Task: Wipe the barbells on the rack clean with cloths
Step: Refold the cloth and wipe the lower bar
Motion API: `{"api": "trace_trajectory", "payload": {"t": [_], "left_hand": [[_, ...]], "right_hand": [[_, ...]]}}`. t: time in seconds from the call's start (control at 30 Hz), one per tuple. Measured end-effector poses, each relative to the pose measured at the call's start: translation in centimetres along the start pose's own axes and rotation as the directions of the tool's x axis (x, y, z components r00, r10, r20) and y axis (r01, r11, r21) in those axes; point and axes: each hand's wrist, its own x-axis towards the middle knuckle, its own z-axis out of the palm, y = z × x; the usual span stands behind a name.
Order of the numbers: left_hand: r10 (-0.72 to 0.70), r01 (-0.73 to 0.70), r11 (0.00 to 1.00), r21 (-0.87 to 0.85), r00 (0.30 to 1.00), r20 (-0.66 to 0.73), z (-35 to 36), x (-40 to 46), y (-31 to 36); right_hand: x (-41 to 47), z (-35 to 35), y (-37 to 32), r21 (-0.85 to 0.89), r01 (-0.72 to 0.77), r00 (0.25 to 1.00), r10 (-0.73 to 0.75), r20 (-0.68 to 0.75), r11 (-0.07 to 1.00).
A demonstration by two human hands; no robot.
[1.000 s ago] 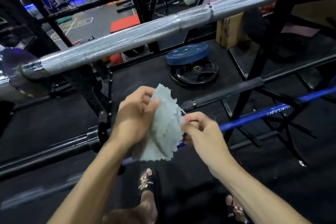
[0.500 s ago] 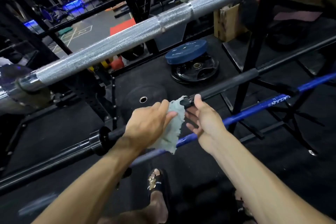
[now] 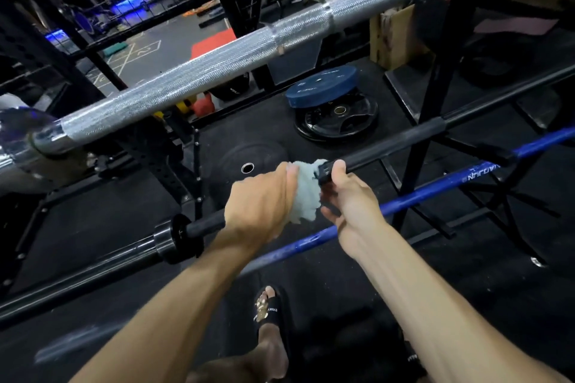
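Under the big silver barbell (image 3: 217,71), on the black barbell (image 3: 389,146) racked below it, the left hand (image 3: 258,205) wraps the pale cloth (image 3: 306,193) round the shaft while the right hand (image 3: 351,193) grips just beside, so wiping looks under way, with a slide along the bar next.

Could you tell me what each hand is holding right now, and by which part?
The left hand grips the pale cloth, wrapped over the black barbell shaft. The right hand grips the same shaft, just beside the cloth.
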Motion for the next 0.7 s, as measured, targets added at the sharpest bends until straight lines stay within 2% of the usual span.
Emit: {"api": "trace_trajectory", "payload": {"t": [0.03,0.13,0.23,0.33,0.4,0.5,0.57,0.63,0.7], "left_hand": [[-0.057,0.057,0.997,-0.045,0.998,-0.01,-0.1,0.5,0.2],[-0.203,0.216,0.941,-0.259,0.976,0.077,-1.0,1.3,-0.7],[-0.317,0.297,0.896,-0.329,0.948,-0.008,-1.4,0.7,-4.4],[-0.296,0.231,0.818,-0.527,0.954,-0.04,-1.1,-1.0,-7.2],[-0.236,0.125,0.814,-0.567,0.963,-0.127,-1.4,-2.3,-7.4],[-0.303,0.078,0.758,-0.648,0.922,-0.243,-2.1,-2.5,-6.6],[-0.283,0.107,0.784,-0.611,0.938,-0.199,-2.1,-2.1,-5.2],[-0.104,0.021,0.897,-0.441,0.981,-0.165,-1.0,-2.2,-3.3],[0.026,-0.07,0.961,-0.268,0.986,-0.164,0.8,-2.3,-1.4]], "right_hand": [[0.1,0.0,0.0,-0.005,-0.003,1.0,0.003,-0.008,1.0],[-0.1,-0.4,-0.6,0.008,-0.002,1.0,0.002,-0.015,1.0],[-0.1,-0.8,-0.9,0.014,-0.01,1.0,0.01,0.011,1.0],[0.0,-1.2,-1.0,0.028,-0.007,0.999,0.006,0.033,1.0],[0.0,-1.2,-1.1,0.037,-0.008,0.999,0.007,0.047,0.999],[0.0,-1.1,-1.1,0.046,-0.021,0.998,0.018,0.059,0.999],[0.1,-1.1,-0.9,0.042,-0.022,0.998,0.019,0.062,0.999],[0.0,-1.0,-0.9,0.047,-0.018,0.997,0.015,0.072,0.999],[0.0,-1.1,-0.8,0.035,-0.009,0.997,0.006,0.077,0.999]]}}
